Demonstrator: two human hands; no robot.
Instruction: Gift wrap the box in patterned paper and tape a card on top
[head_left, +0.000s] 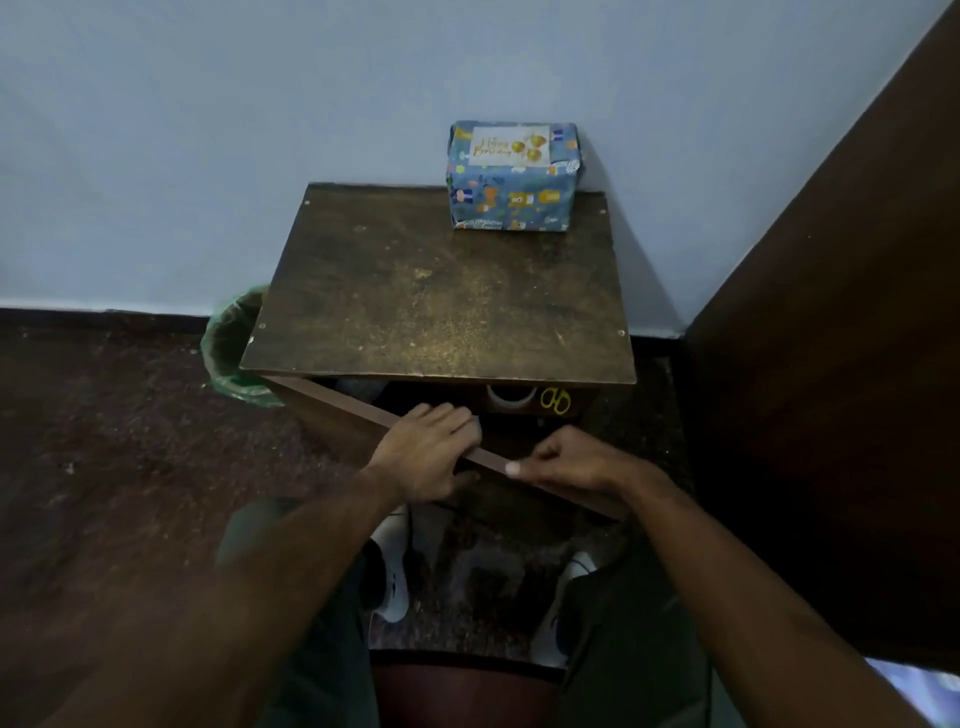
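One wrapped box (511, 195), card (509, 145) reading "Happy Birthday"

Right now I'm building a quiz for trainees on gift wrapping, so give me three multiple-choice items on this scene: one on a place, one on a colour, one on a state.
1. Where does the wrapped box stand?
A. At the table's far right corner, by the wall
B. On the floor beside the bin
C. Inside the open compartment

2. What colour are the handles of the scissors?
A. Red
B. Yellow
C. Black

3. What is the state of the card?
A. Held in the left hand
B. Lying flat on the bare tabletop
C. Already fixed on top of the box

Answers:
1. A: the box sits at the back right of the tabletop, next to the wall.
2. B: yellow loops show in the compartment beside the tape roll.
3. C: the birthday card lies on the box's top, while the left hand and right hand grip the cabinet door's edge.
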